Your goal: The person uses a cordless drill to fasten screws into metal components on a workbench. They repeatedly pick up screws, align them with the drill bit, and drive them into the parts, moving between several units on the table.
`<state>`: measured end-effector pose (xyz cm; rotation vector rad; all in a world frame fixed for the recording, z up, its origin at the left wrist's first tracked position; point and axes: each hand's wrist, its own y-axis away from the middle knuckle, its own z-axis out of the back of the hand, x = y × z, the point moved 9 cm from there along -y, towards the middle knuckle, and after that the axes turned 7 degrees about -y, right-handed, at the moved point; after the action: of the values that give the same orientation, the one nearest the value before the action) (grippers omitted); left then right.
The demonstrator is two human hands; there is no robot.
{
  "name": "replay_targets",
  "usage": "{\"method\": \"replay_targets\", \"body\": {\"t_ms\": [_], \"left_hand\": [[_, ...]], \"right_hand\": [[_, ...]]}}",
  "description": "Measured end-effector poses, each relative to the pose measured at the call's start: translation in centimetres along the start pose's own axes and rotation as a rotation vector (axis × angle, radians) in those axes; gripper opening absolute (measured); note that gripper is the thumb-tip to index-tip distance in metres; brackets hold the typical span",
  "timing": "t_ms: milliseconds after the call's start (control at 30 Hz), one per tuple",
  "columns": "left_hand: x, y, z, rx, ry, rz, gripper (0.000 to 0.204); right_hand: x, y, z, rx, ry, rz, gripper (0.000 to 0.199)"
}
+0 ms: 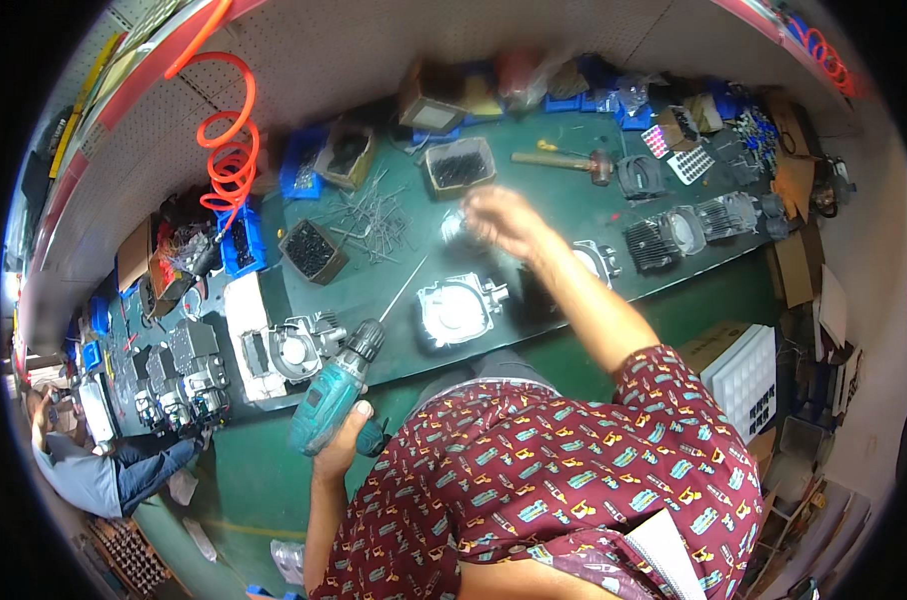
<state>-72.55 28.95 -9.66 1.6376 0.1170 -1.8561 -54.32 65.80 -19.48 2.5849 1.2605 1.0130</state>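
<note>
My left hand (pixel 346 440) grips the handle of a teal cordless drill (pixel 331 398). Its long thin bit (pixel 404 290) points up and to the right over the bench. My right hand (pixel 504 222) is above the bench, just below a box of small black screws (pixel 460 166). Its fingers are curled together and slightly blurred; anything between them is too small to make out. Beneath, near the bench edge, lies a shiny cast-metal housing (pixel 460 308). Another housing (pixel 589 262) is partly hidden behind my right forearm. A third housing (pixel 296 352) sits left, beside the drill.
Loose thin metal rods (pixel 374 218) lie near a second screw box (pixel 314 250). A hammer (pixel 564 163) and finned metal housings (pixel 664 238) are at right. A red coiled hose (pixel 234 165) hangs at left. Another person (pixel 94 470) sits far left.
</note>
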Motion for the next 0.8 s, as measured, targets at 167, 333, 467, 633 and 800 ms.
{"method": "replay_targets", "body": {"t_ms": [167,333,467,633,800], "left_hand": [[1.3,-0.5,-0.4,0.070,-0.010,-0.061,0.036],[2.6,-0.3,-0.5,0.123,-0.062,-0.141,0.036],[3.1,0.5,-0.3,0.131,-0.008,-0.088,0.035],[3.1,1.4,0.3,0.117,0.017,-0.081,0.036],[3.1,2.1,0.5,0.121,0.000,-0.067,0.037]], "right_hand": [[-2.9,5.9,-1.6,-0.001,-0.042,-0.025,0.028],[-5.3,8.7,-1.5,-0.028,-0.082,-0.042,0.019],[-7.0,9.5,-1.5,0.032,-0.125,-0.084,0.012],[-7.6,11.0,-2.9,-0.033,-0.057,-0.034,0.021],[-8.2,10.9,-4.1,0.040,-0.084,-0.058,0.023]]}}
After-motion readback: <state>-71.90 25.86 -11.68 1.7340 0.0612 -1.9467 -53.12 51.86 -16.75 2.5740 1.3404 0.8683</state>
